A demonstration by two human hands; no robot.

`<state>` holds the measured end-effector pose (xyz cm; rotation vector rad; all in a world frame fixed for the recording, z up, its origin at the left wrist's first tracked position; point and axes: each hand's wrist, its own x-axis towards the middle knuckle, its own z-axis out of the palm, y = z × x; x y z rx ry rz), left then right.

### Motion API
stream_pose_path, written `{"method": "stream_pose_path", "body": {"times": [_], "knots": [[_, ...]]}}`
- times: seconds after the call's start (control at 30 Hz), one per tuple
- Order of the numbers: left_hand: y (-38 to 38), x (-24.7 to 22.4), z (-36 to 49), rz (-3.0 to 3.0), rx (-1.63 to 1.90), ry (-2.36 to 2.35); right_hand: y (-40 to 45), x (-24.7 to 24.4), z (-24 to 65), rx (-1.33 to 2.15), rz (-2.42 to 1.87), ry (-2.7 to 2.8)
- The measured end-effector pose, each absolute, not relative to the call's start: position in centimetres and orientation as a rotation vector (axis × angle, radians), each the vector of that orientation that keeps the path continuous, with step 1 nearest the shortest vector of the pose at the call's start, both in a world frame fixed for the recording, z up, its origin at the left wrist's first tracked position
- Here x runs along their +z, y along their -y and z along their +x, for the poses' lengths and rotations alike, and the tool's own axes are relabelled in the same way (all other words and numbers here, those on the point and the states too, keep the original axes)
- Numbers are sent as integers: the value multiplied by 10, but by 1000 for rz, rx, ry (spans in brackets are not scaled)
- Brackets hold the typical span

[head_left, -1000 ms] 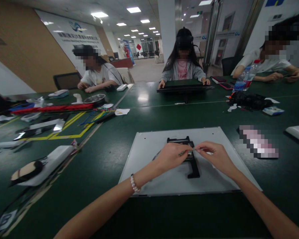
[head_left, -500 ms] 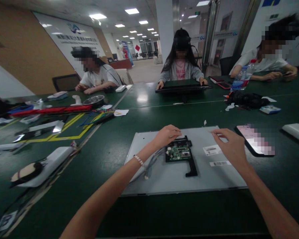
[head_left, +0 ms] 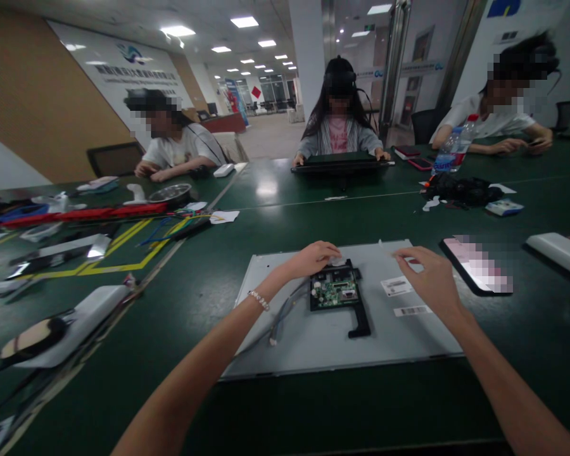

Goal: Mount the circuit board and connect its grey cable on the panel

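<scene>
A flat grey panel (head_left: 294, 342) lies before me, its two barcode labels (head_left: 396, 285) on the right half. On it sits a green circuit board (head_left: 335, 292) in a black bracket (head_left: 361, 323). My left hand (head_left: 313, 258) is closed, fingertips at a small pale translucent piece (head_left: 336, 260) just above the board. My right hand (head_left: 425, 272) hovers over the panel's right part, thumb and forefinger pinched; what they hold, if anything, is too small to make out. A tiny white scrap (head_left: 380, 243) shows near the panel's far edge. Grey cables (head_left: 280, 316) run left of the board.
A phone (head_left: 477, 266) and a white device (head_left: 558, 253) lie at right. Across the green table, a person holds a dark screen (head_left: 342, 166); other people sit on both sides. Bottles (head_left: 456, 149), a metal bowl (head_left: 171, 193), wires (head_left: 166, 231) and a white case (head_left: 85, 326) stand around.
The tiny white scrap has dropped from above the panel's far edge to that edge. The view has shifted slightly; both hands keep nearly the same places over the panel.
</scene>
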<state>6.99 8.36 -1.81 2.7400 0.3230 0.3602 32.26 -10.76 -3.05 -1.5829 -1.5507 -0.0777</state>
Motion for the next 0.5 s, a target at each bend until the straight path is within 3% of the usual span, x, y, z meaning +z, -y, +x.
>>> {"method": "stream_pose_path", "body": {"times": [0.5], "knots": [[-71,-14,66,2744,388,-362,107,-29,321,-59,-1583,1562]]}}
